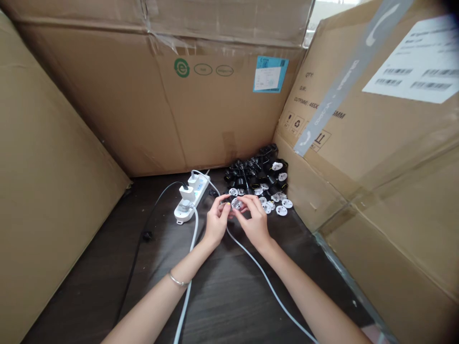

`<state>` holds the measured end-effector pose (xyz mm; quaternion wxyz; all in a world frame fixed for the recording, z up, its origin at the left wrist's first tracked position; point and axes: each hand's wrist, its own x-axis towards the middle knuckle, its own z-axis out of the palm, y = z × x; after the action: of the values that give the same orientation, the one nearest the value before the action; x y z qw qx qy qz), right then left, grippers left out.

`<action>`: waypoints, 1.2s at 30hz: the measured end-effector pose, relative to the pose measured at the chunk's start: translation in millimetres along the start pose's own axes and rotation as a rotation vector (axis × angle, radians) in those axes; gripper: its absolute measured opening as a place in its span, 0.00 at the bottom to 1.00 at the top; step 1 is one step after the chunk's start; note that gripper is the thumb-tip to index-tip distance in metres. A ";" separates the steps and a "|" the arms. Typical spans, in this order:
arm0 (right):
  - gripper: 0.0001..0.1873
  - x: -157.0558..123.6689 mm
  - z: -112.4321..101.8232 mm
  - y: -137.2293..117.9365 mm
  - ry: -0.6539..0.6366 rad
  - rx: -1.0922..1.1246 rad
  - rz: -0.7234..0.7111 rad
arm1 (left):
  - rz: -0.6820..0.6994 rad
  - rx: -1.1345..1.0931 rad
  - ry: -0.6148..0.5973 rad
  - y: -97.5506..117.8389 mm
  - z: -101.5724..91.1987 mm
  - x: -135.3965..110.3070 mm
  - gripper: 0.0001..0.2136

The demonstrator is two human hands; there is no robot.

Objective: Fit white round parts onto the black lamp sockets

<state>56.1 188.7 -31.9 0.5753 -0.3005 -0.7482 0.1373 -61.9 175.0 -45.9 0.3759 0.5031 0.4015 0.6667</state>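
In front of the black pile, my right hand [254,220] pinches a small white round disc [236,204] with dark and silvery parts on its face. Thumb and index finger hold it by the rim. Close against the disc's left side is my left hand [216,223], its thumb and fingertips brought together; whatever sits between them is too small to make out. A tiny yellow spot shows at the left thumb tip. More white discs [281,210] lie scattered just beyond and right of my hands, beside a heap of black cup-shaped parts [247,169].
A white power strip [181,213] with plugs and chargers stands left of my hands. White cables [263,273] and a thin black cable [138,248] cross the dark wooden surface [229,301]. Large cardboard boxes [118,105] wall in the back, left and right sides.
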 end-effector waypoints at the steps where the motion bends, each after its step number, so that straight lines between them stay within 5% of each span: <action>1: 0.12 0.0 0.0 0.2 0.000 -0.003 -0.001 | 0.003 -0.012 -0.006 0.1 0.3 0.0 0.18; 10: 0.17 -0.7 -1.8 1.7 -0.056 -0.117 -0.004 | 0.040 -0.022 -0.035 -1.6 -0.8 0.3 0.19; 17: 0.25 0.1 -0.7 -3.8 -0.077 0.016 0.024 | 0.056 0.010 -0.001 -2.1 -0.8 -0.3 0.22; 28: 0.16 3.6 1.9 7.4 -0.059 0.397 0.405 | 0.040 0.017 -0.028 -2.3 0.7 -0.5 0.19; 36: 0.18 9.9 1.9 2.5 -0.120 0.725 0.647 | 0.074 0.095 -0.033 -5.1 -1.2 -0.8 0.19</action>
<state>53.4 196.9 -26.1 0.5266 -0.2895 -0.5522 0.5779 -62.4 176.1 -51.0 0.3330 0.5458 0.4076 0.6520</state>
